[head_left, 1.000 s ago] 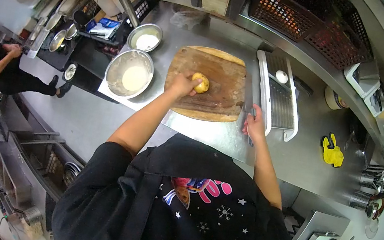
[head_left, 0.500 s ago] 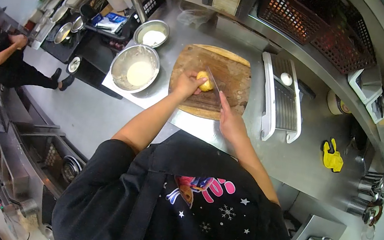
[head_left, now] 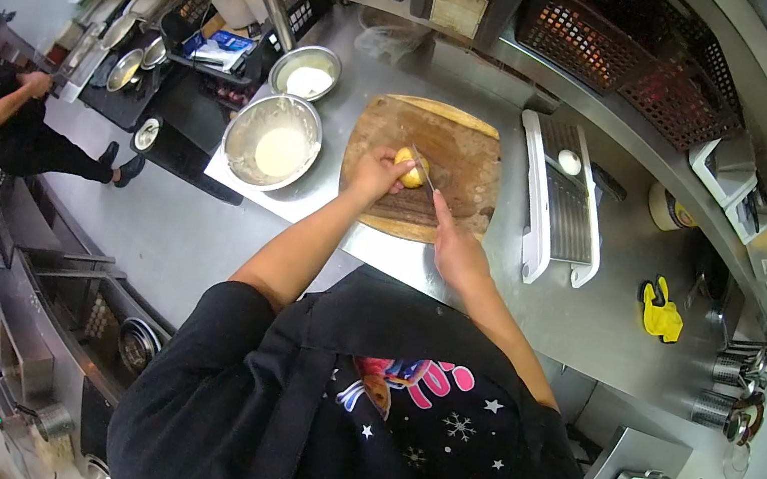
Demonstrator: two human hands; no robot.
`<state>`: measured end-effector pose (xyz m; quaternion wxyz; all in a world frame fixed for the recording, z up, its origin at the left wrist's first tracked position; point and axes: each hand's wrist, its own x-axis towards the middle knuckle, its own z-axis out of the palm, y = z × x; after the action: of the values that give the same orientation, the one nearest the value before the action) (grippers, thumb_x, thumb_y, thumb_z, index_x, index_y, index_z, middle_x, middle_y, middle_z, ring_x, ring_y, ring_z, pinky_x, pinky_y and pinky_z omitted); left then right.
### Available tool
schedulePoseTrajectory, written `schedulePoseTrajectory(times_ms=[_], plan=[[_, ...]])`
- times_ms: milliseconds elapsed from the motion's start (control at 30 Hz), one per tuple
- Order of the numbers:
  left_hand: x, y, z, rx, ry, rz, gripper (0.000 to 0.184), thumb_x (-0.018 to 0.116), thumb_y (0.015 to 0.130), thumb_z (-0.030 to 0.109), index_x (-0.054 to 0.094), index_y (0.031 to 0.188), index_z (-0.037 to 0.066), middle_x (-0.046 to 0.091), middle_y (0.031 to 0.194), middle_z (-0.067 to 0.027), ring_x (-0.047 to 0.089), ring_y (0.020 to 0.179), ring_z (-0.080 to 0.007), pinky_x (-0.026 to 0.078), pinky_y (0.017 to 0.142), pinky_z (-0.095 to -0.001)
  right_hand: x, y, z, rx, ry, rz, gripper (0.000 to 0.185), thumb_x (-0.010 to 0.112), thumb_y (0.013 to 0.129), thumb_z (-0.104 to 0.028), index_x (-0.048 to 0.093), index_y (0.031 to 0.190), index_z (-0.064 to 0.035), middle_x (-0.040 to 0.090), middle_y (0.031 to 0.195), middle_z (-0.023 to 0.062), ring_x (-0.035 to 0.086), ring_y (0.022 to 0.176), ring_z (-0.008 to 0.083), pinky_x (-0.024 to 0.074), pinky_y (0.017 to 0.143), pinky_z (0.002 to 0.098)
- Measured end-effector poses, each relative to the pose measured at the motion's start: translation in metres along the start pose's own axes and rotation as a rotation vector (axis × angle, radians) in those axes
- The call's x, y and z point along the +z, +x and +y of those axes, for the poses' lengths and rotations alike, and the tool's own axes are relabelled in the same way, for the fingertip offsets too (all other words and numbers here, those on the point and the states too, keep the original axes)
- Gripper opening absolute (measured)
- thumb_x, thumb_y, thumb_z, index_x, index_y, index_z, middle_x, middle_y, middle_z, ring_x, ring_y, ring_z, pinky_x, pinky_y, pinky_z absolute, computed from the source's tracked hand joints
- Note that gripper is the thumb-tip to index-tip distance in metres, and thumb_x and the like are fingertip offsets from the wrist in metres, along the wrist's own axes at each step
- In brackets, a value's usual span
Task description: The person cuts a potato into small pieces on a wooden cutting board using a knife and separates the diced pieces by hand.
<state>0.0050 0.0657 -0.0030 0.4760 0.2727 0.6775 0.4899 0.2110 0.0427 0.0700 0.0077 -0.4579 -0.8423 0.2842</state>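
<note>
My left hand (head_left: 378,176) is closed around a yellow potato (head_left: 406,159) above the wooden cutting board (head_left: 475,148). In my right hand (head_left: 458,252) is a knife (head_left: 426,175), gripped with the index finger stretched along it. Its blade lies against the potato's right side; whether it has cut in cannot be made out. A white mandoline slicer (head_left: 541,205) stands to the right of the board. Left of the board is a steel bowl (head_left: 231,158) with a pale batter-like mix, and behind it a smaller bowl (head_left: 278,70) holds something white.
Yellow-and-black gloves (head_left: 662,312) lie on the steel counter at right. Dark crates (head_left: 578,44) fill the shelf above the board. A plastic bag (head_left: 391,41) rests behind the board. Another person (head_left: 11,101) in black stands at far left, beyond the floor gap.
The knife blade has shifted from beside the potato to against it, and my right hand has turned slightly. My left hand keeps its hold on the potato. The view has shifted a little.
</note>
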Motion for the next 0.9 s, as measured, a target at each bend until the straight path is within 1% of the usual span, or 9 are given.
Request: schedulePoseTrajectory(times_ms=[167, 467, 667, 700, 733, 767, 800, 833, 900], plan=[[0.000, -0.002, -0.001, -0.011, -0.019, 0.007, 0.040, 0.070, 0.080, 0.024, 0.053, 0.104, -0.003, 0.060, 0.075, -0.0068, 0.058, 0.056, -0.0111, 0.049, 0.047, -0.0213, -0.005, -0.002, -0.005, 0.033, -0.017, -0.037, 0.056, 0.040, 0.090, -0.017, 0.017, 0.141, -0.0260, 0.061, 0.087, 0.0258, 0.059, 0.078, 0.0411, 0.0455, 0.072, 0.0491], [-0.001, 0.002, -0.003, -0.025, -0.019, 0.007, 0.038, 0.070, 0.080, 0.024, 0.053, 0.103, -0.001, 0.060, 0.075, -0.0063, 0.058, 0.056, -0.0116, 0.049, 0.047, -0.0212, 0.001, 0.000, 0.002, -0.001, -0.003, -0.005, 0.058, 0.040, 0.090, -0.016, 0.016, 0.141, -0.0264, 0.061, 0.085, 0.0254, 0.059, 0.079, 0.0406, 0.0454, 0.072, 0.0489], [-0.001, 0.016, -0.020, -0.011, 0.051, -0.002, 0.029, 0.066, 0.082, 0.023, 0.056, 0.099, 0.002, 0.061, 0.069, -0.0064, 0.059, 0.054, -0.0117, 0.049, 0.046, -0.0227, 0.003, 0.001, 0.002, -0.050, 0.015, 0.072, 0.058, 0.042, 0.087, -0.011, 0.023, 0.141, -0.0246, 0.059, 0.079, 0.0252, 0.058, 0.070, 0.0376, 0.0444, 0.065, 0.0469], [-0.003, 0.010, -0.019, 0.073, 0.072, 0.014, 0.025, 0.065, 0.083, 0.023, 0.057, 0.096, 0.003, 0.062, 0.067, -0.0069, 0.060, 0.053, -0.0126, 0.049, 0.045, -0.0244, 0.002, 0.000, 0.002, -0.079, 0.051, 0.069, 0.060, 0.041, 0.086, -0.009, 0.024, 0.141, -0.0236, 0.057, 0.075, 0.0249, 0.057, 0.065, 0.0360, 0.0433, 0.061, 0.0458], [-0.004, 0.002, -0.007, 0.043, 0.074, 0.007, 0.024, 0.066, 0.082, 0.021, 0.058, 0.095, 0.003, 0.062, 0.069, -0.0073, 0.060, 0.052, -0.0136, 0.050, 0.045, -0.0253, -0.001, -0.001, 0.000, -0.048, 0.046, 0.026, 0.062, 0.041, 0.086, -0.008, 0.021, 0.142, -0.0235, 0.057, 0.077, 0.0253, 0.057, 0.066, 0.0360, 0.0436, 0.061, 0.0457], [-0.001, 0.028, -0.037, 0.048, -0.058, -0.031, 0.045, 0.071, 0.078, 0.026, 0.050, 0.108, 0.000, 0.063, 0.071, -0.0108, 0.063, 0.052, -0.0162, 0.050, 0.041, -0.0283, 0.002, 0.000, 0.003, -0.064, 0.088, 0.032, 0.063, 0.041, 0.085, -0.007, 0.020, 0.142, -0.0241, 0.058, 0.080, 0.0256, 0.058, 0.068, 0.0367, 0.0440, 0.062, 0.0452], [0.000, 0.021, -0.025, 0.017, 0.008, 0.007, 0.046, 0.071, 0.078, 0.025, 0.050, 0.110, -0.001, 0.063, 0.070, -0.0105, 0.062, 0.051, -0.0159, 0.048, 0.039, -0.0282, 0.000, 0.000, 0.003, -0.047, 0.058, 0.013, 0.064, 0.041, 0.085, -0.007, 0.018, 0.142, -0.0243, 0.059, 0.083, 0.0261, 0.058, 0.071, 0.0383, 0.0444, 0.064, 0.0455], [0.005, 0.027, -0.034, 0.047, -0.064, 0.003, 0.045, 0.071, 0.077, 0.025, 0.051, 0.107, -0.001, 0.062, 0.068, -0.0096, 0.059, 0.047, -0.0149, 0.046, 0.038, -0.0276, 0.001, 0.002, 0.007, -0.060, 0.006, 0.026, 0.063, 0.042, 0.086, -0.008, 0.018, 0.142, -0.0241, 0.059, 0.085, 0.0267, 0.059, 0.074, 0.0399, 0.0443, 0.065, 0.0466], [0.008, 0.008, -0.012, 0.034, -0.086, 0.025, 0.044, 0.072, 0.076, 0.026, 0.052, 0.105, -0.001, 0.062, 0.066, -0.0086, 0.057, 0.045, -0.0136, 0.046, 0.038, -0.0264, 0.005, 0.005, 0.013, -0.112, 0.019, 0.064, 0.061, 0.041, 0.088, -0.009, 0.018, 0.142, -0.0237, 0.059, 0.086, 0.0282, 0.058, 0.075, 0.0423, 0.0437, 0.066, 0.0486]])
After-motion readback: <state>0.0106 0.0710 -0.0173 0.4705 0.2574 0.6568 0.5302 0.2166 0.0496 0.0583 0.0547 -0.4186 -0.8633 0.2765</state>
